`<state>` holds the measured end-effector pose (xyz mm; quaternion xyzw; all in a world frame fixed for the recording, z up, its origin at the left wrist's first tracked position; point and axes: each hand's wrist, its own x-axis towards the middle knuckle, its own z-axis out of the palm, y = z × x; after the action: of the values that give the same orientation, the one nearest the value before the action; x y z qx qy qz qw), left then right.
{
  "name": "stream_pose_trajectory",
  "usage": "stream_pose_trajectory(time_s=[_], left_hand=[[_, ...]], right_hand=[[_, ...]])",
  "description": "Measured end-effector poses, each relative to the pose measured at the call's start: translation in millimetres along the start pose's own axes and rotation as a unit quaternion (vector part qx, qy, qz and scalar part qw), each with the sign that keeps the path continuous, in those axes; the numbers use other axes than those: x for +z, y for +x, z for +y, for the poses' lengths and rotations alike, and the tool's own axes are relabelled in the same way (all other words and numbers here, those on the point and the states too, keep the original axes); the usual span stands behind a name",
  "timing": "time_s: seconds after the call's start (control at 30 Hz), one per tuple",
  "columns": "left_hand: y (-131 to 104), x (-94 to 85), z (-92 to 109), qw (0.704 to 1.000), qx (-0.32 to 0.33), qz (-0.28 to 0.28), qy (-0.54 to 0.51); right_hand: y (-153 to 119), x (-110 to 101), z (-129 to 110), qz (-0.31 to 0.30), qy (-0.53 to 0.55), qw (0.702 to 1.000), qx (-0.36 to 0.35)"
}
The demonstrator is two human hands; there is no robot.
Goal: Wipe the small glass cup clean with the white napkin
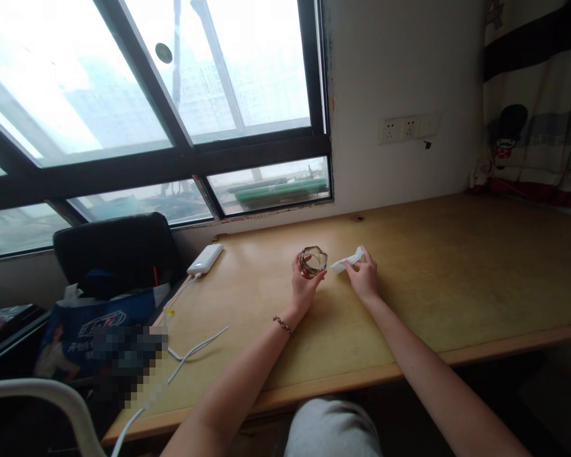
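Glass (313, 261), gripped in left hand (304, 287), probably tissue (348, 260) in right hand (364, 277)

1. Our left hand (304, 285) grips a faceted glass (313, 260) over the wooden desk (433, 273).
2. Just right of the glass, our right hand (364, 278) pinches a white tissue (346, 261).
3. Left of the glass, we have a white power bank (205, 259).
4. Beyond the glass, we see wall sockets (400, 129) and a window (261, 63).

Glossy glass cup (313, 260); matt paper tissue (351, 259); smooth wood-look table (447, 273).
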<state>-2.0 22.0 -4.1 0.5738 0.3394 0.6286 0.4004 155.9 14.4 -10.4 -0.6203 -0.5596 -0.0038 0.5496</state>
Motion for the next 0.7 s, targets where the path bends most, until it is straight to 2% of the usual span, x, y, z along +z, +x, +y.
stream_pose_trajectory(time_s=[0.13, 0.23, 0.3, 0.4, 0.43, 0.47, 0.53, 0.6, 0.7], left_hand=[[-0.5, 0.2, -2.1, 1.000, -0.003, -0.011, 0.007], [-1.1, 0.6, -2.6, 1.000, -0.006, -0.013, 0.007], [-1.5, 0.9, -1.1, 1.000, -0.009, -0.013, 0.006], [-1.0, 0.7, 3.1, 1.000, -0.009, 0.000, 0.004], [-0.4, 0.5, 4.4, 1.000, -0.008, 0.008, 0.004], [0.3, 0.2, 5.4, 1.000, -0.006, 0.017, 0.004], [2.1, -0.7, 6.6, 0.999, -0.003, 0.034, 0.005], [4.0, -1.6, 6.6, 0.999, -0.003, 0.048, 0.009], [5.9, -2.8, 5.6, 0.998, -0.005, 0.066, 0.015]], right_hand=[[0.6, -1.6, 1.5, 0.018, -0.004, 1.000, 0.025], [3.5, -2.0, -2.7, 0.032, 0.070, 0.993, 0.085], [5.8, -1.4, -5.1, -0.002, 0.188, 0.972, 0.140], [7.1, -0.3, -4.8, -0.101, 0.336, 0.917, 0.191], [6.8, -0.3, -3.7, -0.116, 0.332, 0.914, 0.204], [6.2, -0.6, -2.3, -0.119, 0.299, 0.923, 0.213], [4.7, -2.2, 0.4, -0.086, 0.181, 0.958, 0.206], [3.8, -4.6, 2.4, -0.035, 0.067, 0.984, 0.162], [5.0, -7.1, 5.2, 0.019, -0.014, 0.994, 0.105]])
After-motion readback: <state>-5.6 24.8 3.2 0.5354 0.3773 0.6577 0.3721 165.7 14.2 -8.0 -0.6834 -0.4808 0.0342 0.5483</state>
